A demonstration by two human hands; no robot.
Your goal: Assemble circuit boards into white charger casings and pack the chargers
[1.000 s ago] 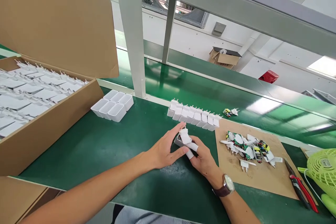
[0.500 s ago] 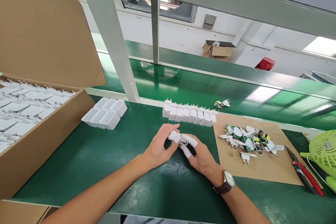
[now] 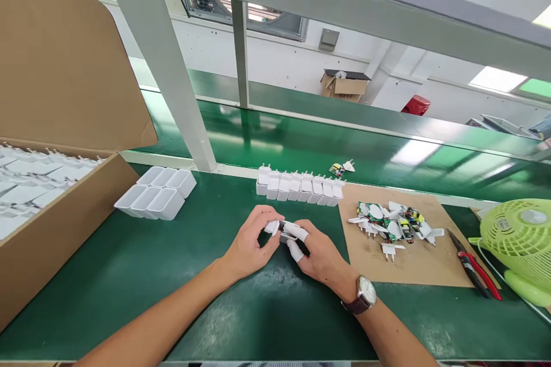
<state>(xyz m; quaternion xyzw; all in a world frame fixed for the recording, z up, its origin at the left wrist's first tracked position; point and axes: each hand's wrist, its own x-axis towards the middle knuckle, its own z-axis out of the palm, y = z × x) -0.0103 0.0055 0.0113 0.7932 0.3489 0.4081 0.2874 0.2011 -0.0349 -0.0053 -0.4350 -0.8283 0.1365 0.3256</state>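
Both hands meet over the middle of the green bench, working on a small white plug charger (image 3: 285, 231). My left hand (image 3: 252, 246) pinches its white left-hand part between thumb and fingers. Opposite, my right hand (image 3: 322, 252), with white covers on thumb and finger, grips the right-hand part. A dark bit shows between the parts; the fingers hide the rest. Just beyond the hands stands a row of white chargers (image 3: 297, 188) with pins pointing up. Left of them sit several open white cases (image 3: 155, 195).
A cardboard sheet (image 3: 365, 264) on the right bears a pile of circuit boards and plug parts (image 3: 400, 223). Red-and-black pliers (image 3: 473, 266) and a green fan (image 3: 516, 241) lie beyond it. An open carton (image 3: 86, 200) of white parts stands left. A loose board (image 3: 337, 170) lies behind.
The view has turned slightly right, so the scene sits further left. Between my hands the charger parts have turned, and a dark bit now shows between them.
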